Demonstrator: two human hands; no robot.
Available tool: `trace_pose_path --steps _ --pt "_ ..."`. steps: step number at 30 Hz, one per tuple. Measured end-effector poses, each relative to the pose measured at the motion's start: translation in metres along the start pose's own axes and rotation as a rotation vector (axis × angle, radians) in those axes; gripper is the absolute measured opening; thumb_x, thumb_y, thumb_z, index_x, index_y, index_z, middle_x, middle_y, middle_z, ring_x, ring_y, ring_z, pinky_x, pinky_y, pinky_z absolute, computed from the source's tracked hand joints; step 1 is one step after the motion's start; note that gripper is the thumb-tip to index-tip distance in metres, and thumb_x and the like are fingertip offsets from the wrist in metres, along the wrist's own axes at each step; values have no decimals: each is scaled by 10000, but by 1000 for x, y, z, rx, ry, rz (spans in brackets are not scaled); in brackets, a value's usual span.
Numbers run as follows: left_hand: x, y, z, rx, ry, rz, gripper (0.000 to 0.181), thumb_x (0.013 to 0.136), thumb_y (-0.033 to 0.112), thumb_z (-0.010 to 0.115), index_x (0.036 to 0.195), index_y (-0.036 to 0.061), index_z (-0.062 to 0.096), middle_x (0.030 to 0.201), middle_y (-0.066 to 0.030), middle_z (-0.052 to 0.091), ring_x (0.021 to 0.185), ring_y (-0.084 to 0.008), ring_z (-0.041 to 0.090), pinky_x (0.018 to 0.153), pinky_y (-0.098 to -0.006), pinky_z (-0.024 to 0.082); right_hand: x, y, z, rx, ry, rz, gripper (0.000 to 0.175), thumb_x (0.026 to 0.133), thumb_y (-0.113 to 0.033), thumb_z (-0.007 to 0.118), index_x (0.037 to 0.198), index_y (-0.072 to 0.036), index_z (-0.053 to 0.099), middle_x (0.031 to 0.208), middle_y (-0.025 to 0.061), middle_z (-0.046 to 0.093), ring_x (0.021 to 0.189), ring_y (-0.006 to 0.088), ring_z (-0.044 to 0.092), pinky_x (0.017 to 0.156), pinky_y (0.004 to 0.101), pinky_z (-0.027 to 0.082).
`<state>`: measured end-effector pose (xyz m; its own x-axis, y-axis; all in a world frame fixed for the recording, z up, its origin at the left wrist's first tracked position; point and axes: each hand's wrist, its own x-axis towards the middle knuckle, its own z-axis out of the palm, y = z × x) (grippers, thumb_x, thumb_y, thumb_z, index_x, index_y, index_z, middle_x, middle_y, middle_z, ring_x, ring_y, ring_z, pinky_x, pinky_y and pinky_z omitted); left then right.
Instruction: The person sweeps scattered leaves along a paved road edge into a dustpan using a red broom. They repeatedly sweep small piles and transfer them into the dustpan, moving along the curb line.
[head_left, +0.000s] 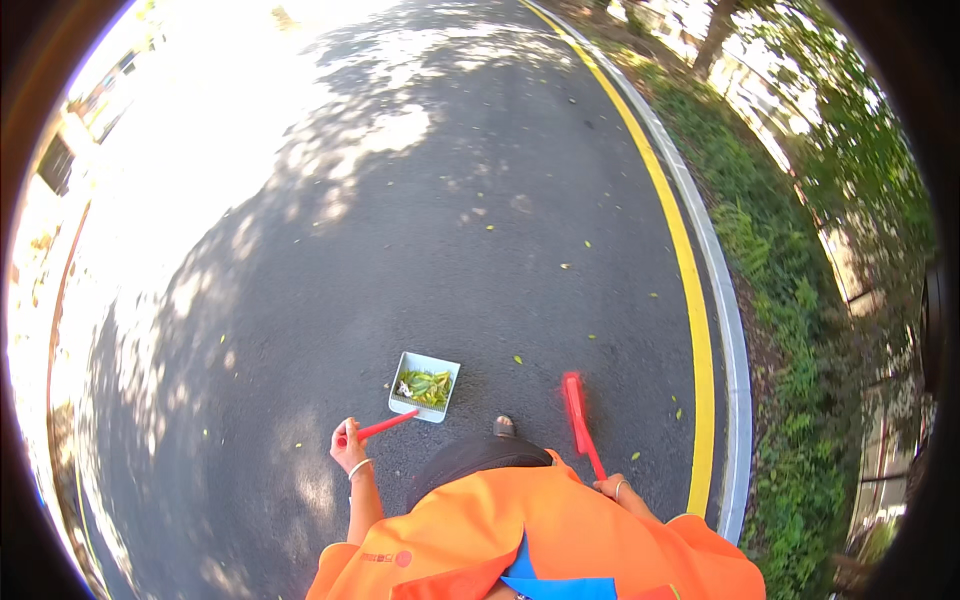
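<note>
My left hand (349, 444) is closed around the red handle of a long-handled dustpan (441, 415). The pale, box-shaped pan hangs or rests low in front of me and holds green and yellow leaves (427, 386) and a bit of white litter. In my right hand (615, 486) is the red handle of a broom (574, 405), its red head held out ahead and to the right, apart from the pan. Whether the broom touches the road cannot be told.
Scattered leaves (517, 360) lie on the asphalt road (450, 285). A yellow line (686, 262) and a pale curb (720, 285) run along the right, with low green plants (795, 360) and a tree trunk (716, 37) beyond. Strong sunlight washes out the left.
</note>
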<state>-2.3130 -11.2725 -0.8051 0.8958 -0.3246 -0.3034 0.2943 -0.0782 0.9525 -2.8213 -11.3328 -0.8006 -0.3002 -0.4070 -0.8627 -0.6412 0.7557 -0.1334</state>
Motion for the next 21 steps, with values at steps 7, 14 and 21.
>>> trace_pose_path --steps 7,14,21 --pt "21 24 226 110 -413 98 188 797 187 642 852 8 625 743 -42 610 591 -77 526 465 -181 392 60 -8 -68 376 10 24 156 782 -91 540 748 60 525 498 147 515 365 236 504 333 356 401" --pt "42 4 416 374 -917 203 205 799 174 634 886 -12 638 774 -48 630 684 -79 552 602 -204 440 114 -52 -127 521 65 -19 127 808 -78 511 878 24 481 520 125 505 370 216 502 324 351 394" --pt "43 -60 592 515 -1251 338 186 784 166 642 852 -6 649 786 -57 647 741 -104 585 687 -235 458 208 -154 -185 228 207 115 265 789 -65 503 1038 20 471 686 190 577 477 261 583 404 360 467"
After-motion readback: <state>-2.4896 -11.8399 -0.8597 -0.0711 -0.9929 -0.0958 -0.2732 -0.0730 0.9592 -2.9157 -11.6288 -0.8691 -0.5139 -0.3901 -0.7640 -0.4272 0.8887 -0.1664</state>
